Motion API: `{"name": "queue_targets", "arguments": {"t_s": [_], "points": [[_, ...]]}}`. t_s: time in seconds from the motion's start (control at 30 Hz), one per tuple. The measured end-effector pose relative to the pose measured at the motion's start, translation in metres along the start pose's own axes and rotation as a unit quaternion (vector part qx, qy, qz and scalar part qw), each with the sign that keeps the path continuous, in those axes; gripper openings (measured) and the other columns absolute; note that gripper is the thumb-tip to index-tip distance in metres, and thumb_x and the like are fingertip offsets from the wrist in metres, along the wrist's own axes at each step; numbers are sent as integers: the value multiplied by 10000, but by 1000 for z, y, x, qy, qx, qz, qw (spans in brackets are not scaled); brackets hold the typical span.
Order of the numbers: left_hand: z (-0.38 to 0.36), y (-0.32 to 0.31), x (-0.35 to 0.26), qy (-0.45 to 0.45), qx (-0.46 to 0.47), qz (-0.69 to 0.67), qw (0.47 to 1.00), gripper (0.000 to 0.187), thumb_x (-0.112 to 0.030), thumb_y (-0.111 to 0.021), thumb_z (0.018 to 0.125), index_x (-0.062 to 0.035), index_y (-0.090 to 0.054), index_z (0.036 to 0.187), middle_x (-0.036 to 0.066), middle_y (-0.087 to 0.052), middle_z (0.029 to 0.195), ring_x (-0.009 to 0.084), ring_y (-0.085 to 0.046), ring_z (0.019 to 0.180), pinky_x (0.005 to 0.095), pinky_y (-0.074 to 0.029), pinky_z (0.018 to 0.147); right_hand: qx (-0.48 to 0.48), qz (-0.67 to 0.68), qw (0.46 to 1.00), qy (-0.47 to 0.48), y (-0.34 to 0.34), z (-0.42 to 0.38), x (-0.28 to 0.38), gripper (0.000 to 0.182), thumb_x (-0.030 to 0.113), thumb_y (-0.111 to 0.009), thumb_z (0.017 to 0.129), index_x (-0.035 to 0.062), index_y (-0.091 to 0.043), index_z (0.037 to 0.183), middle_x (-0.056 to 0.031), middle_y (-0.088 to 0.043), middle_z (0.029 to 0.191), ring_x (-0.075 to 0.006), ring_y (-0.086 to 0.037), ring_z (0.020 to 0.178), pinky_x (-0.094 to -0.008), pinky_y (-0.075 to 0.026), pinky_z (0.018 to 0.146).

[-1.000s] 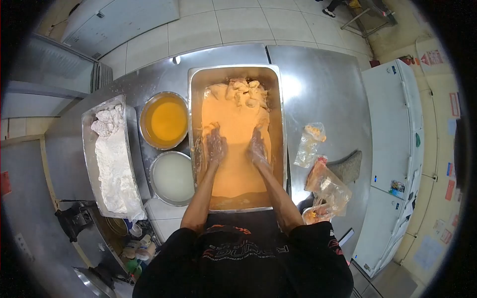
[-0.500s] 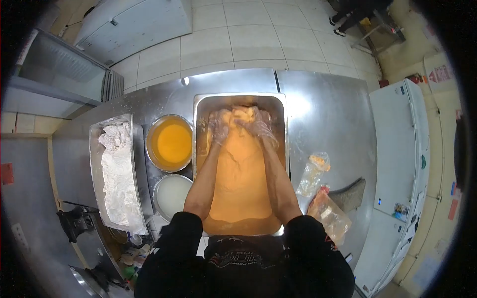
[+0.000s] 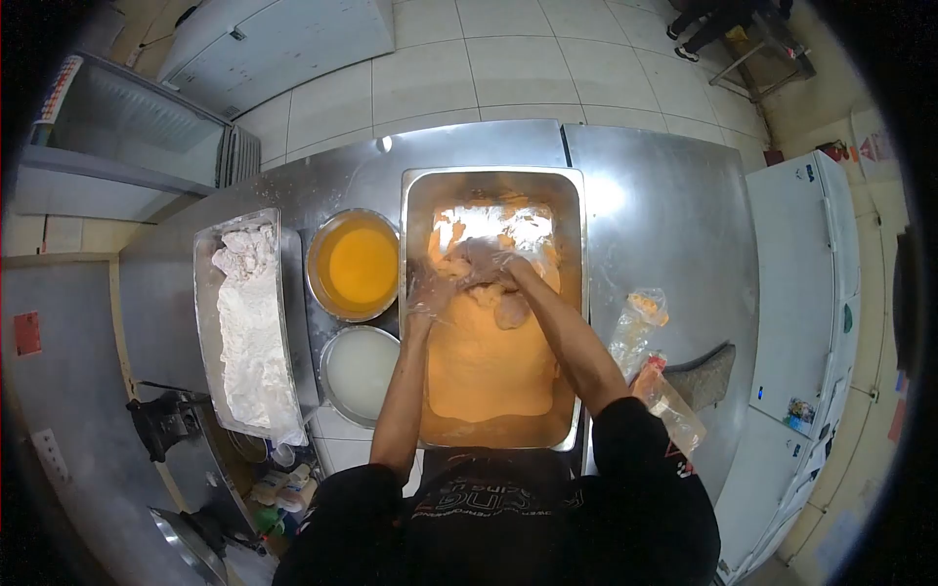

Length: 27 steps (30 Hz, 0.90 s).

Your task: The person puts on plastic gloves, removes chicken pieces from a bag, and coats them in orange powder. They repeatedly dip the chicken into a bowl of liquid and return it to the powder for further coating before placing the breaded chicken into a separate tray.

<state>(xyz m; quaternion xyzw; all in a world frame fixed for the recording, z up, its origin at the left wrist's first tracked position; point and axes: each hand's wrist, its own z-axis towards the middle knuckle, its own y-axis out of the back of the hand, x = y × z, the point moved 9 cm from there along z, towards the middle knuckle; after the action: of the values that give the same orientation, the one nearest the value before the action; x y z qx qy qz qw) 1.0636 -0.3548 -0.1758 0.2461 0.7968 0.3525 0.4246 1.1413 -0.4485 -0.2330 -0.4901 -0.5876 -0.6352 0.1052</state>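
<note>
A deep steel tray (image 3: 574, 225) holds orange powder (image 3: 489, 366) and several lumpy powder-coated pieces (image 3: 511, 311). Both hands wear clear plastic gloves. My left hand (image 3: 430, 291), by the tray's left wall, curls against the left side of the pieces. My right hand (image 3: 486, 258) bends over them from the far side, its fingers wrapped round them and partly hidden. What lies under the powder coating cannot be made out. Left of the tray stand a steel bowl of orange-yellow liquid (image 3: 363, 266) and a bowl of cloudy whitish liquid (image 3: 362, 376).
A long tray of white flour (image 3: 256, 332) with coated lumps stands at the far left. Plastic bags (image 3: 669, 405) and a dark grey slab (image 3: 705, 379) lie on the steel table (image 3: 664, 215) at right. A white fridge (image 3: 796, 283) is beyond; a person's legs (image 3: 699, 29) show at the back.
Both hands have come from the tray's far end toward me, dragging powder and pieces along. The tray's far floor now shows bare metal. The view has shifted slightly.
</note>
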Motion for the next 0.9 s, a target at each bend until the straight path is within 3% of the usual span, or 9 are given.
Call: {"name": "queue_targets", "arguments": {"t_s": [0.17, 0.23, 0.27, 0.37, 0.57, 0.63, 0.7, 0.8, 0.9], "points": [[-35, -136, 89, -103, 112, 95, 984, 547, -197, -559, 786, 17, -384, 1259, 259, -534, 1123, 382, -516, 1075, 452, -410, 910, 290, -24, 900, -323, 23, -90, -4, 1012, 765, -678, 538, -6, -548, 1181, -183, -586, 1165, -289, -561, 1069, -397, -455, 899], [-54, -154, 105, -98, -16, 69, 993, 526, -157, -561, 770, 15, -398, 1240, 239, -541, 1118, 375, -518, 1068, 438, -427, 889, -34, -71, 939, -335, 41, -126, 5, 1123, 765, -640, 576, -51, -400, 1309, -266, -438, 1310, -323, -455, 1218, -368, -409, 993], [-83, -110, 81, -84, -196, 56, 975, 470, -148, -547, 773, -6, -429, 1205, 200, -555, 1070, 344, -540, 1007, 433, -445, 830, 1, -20, 908, -419, -4, -140, -41, 1190, 758, -611, 623, -18, -193, 1423, -282, -354, 1376, -352, -405, 1263, -351, -364, 1046], [-92, -142, 98, 114, 67, -117, 984, 394, -128, -489, 790, -29, -436, 1168, 151, -546, 1051, 263, -539, 979, 375, -455, 786, -258, 140, 878, -379, -12, -178, 3, 1205, 752, -599, 647, -21, -121, 1439, -278, -321, 1406, -347, -378, 1287, -335, -347, 1052], [-47, -172, 150, 21, 181, -470, 864, 434, -168, -471, 872, -65, -424, 1292, 185, -540, 1173, 314, -514, 1063, 385, -436, 876, -163, 529, 735, -391, -28, -188, 59, 1015, 638, -629, 723, 92, -183, 1453, -165, -358, 1427, -321, -358, 1303, -303, -309, 1060], [-63, -179, 169, -50, 211, -298, 930, 429, -172, -474, 873, -46, -438, 1282, 174, -559, 1162, 301, -536, 1015, 388, -444, 867, -173, 628, 677, -343, -28, -196, 82, 916, 577, -652, 745, 105, -278, 1435, -149, -387, 1414, -316, -349, 1308, -333, -308, 1063], [-76, -189, 172, -202, 244, 71, 946, 424, -179, -481, 875, -7, -465, 1262, 152, -596, 1141, 276, -579, 920, 395, -459, 848, -144, 291, 877, -354, -15, -222, 68, 710, 482, -644, 778, 94, -403, 1321, -141, -433, 1332, -292, -385, 1236, -337, -349, 1003], [-126, -154, 143, -156, 194, 139, 959, 410, -177, -487, 857, 1, -470, 1226, 165, -593, 1105, 292, -578, 902, 402, -462, 833, -43, -36, 893, -447, -81, -261, 39, 523, 402, -618, 800, 75, -456, 1175, -115, -467, 1180, -268, -426, 1074, -335, -382, 903], [-157, -149, 123, -101, 142, 84, 981, 396, -176, -492, 840, 9, -475, 1190, 179, -591, 1070, 308, -576, 884, 409, -465, 818, -77, -102, 904, -407, -150, -260, 31, 346, 323, -592, 822, 57, -509, 1028, -89, -502, 1028, -244, -466, 911, -332, -415, 804]]}}
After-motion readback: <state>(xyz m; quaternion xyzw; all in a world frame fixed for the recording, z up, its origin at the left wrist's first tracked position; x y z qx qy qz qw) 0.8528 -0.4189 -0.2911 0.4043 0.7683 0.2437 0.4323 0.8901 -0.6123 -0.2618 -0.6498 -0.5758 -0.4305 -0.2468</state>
